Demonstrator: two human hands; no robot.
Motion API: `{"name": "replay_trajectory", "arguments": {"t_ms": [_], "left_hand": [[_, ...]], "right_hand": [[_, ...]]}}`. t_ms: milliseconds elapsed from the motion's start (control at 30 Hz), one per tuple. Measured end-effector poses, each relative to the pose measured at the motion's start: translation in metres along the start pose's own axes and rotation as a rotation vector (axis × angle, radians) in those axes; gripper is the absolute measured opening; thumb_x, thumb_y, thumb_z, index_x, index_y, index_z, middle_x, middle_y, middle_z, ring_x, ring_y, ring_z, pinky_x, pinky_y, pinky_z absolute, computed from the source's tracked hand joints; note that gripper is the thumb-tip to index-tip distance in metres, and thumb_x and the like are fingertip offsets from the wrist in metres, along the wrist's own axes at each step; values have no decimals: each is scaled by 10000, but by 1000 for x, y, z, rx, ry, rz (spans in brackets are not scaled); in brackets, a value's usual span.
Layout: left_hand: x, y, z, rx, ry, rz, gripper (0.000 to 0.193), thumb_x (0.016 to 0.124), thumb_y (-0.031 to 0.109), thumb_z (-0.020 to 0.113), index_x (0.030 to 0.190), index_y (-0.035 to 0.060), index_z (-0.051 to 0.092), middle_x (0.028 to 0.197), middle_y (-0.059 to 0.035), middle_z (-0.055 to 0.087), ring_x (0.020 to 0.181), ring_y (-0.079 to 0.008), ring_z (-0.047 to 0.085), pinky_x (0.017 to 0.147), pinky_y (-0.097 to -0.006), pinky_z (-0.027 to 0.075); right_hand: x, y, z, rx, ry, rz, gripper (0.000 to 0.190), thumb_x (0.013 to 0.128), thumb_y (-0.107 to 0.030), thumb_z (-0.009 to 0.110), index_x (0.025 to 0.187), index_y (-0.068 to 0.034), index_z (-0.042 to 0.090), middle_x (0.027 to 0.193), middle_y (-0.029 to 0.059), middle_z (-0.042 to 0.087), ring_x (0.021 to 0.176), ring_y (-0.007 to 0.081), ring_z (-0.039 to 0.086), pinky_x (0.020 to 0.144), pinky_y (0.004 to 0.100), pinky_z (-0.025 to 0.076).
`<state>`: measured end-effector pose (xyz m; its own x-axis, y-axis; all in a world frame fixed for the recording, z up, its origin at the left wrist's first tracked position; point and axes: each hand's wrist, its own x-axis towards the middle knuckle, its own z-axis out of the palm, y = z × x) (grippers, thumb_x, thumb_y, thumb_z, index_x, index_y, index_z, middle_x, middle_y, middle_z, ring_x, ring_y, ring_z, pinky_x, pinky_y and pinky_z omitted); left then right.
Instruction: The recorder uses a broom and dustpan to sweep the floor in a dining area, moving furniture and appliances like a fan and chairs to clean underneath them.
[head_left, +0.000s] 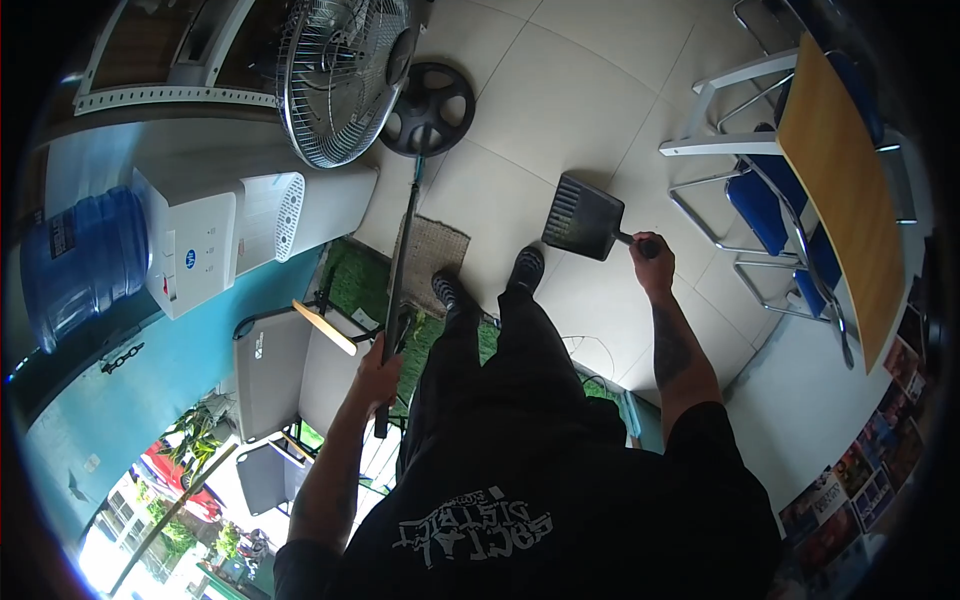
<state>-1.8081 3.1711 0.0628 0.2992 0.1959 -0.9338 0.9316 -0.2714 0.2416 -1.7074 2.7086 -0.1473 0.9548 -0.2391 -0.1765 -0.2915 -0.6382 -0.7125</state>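
My left hand (379, 375) is closed around a long dark pole (401, 277), which slants away across the woven doormat. Its far end has a teal part and overlaps the fan's round base; I cannot tell what it ends in. In my right hand (652, 264) is the handle of a black dustpan (589, 217). The ribbed pan is over the tiled floor, ahead of my right shoe; whether it touches the tiles is unclear. My other shoe stands at the edge of the brown woven doormat (435, 255).
A pedestal fan (345, 82) with a round black base (431, 112) stands ahead left. Left are a water dispenser (202, 247) with a blue bottle (86, 262) and a grey folding chair (274, 371). A wooden-topped table (840, 195) and blue chairs (765, 202) stand right. Artificial grass (349, 281) borders the mat.
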Motion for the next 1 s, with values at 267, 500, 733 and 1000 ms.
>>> {"name": "replay_trajectory", "arguments": {"t_ms": [267,500,733,1000], "left_hand": [[26,30,103,49,-355,-67,639,883,135,521,1431,105,194,574,-10,409,387,-101,397,329,-280,367],[-27,21,15,-85,-434,-45,660,896,139,534,1451,95,181,532,-3,413,358,-99,392,319,-262,342],[2,47,-4,43,-26,-64,694,880,103,489,1464,198,127,537,-1,388,366,-104,387,328,-286,363],[32,67,123,194,-354,-173,746,862,122,515,1461,250,88,597,4,406,412,-92,398,349,-268,366]], "right_hand": [[-9,10,2,-9,-111,102,188,779,-164,687,951,-105,642,922,93,666,872,238,647,783,318,491],[-4,17,-32,-32,-125,209,204,770,-177,686,963,-120,652,928,103,669,872,253,651,787,325,493],[-41,54,-69,45,-8,242,215,749,-129,704,959,-103,665,953,60,679,895,189,654,817,286,496],[-71,85,-55,-42,50,178,235,785,-140,691,1014,-101,653,928,92,678,875,208,649,805,302,490]]}}
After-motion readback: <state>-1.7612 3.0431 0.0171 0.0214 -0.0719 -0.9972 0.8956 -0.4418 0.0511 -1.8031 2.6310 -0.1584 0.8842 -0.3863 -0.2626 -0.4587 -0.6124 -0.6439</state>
